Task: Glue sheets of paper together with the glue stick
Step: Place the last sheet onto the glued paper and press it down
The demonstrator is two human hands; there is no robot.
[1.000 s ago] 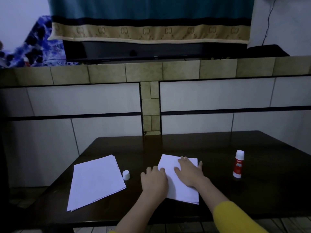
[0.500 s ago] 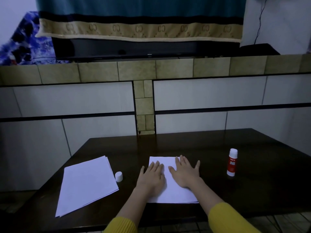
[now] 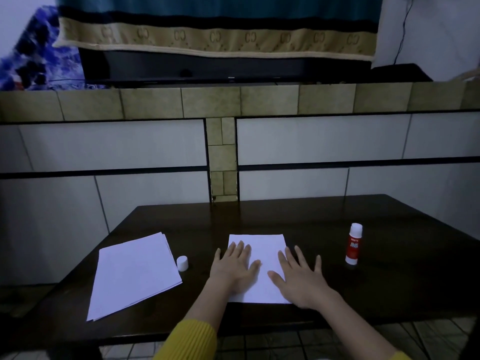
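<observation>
nearest the camera, on the dark tabletop (image 3: 298, 219), the left hand (image 3: 233, 268) and right hand (image 3: 298, 278) lie flat with fingers straight and spread, grasping nothing, pressing a white sheet (image 3: 262, 253) whose long axis runs away from the person; its near corners are hidden under the palms. left of it lies a slightly fanned paper stack (image 3: 135, 274), with a small white cap (image 3: 182, 263) beside it. farther right, the uncapped glue stick (image 3: 353, 244) stands upright, its label too blurred to read.

hands (image 3: 267, 274): 2 | paper stack (image 3: 135, 274): 1 | sheet (image 3: 259, 253): 1 | glue stick (image 3: 353, 244): 1 | cap (image 3: 182, 263): 1
</observation>
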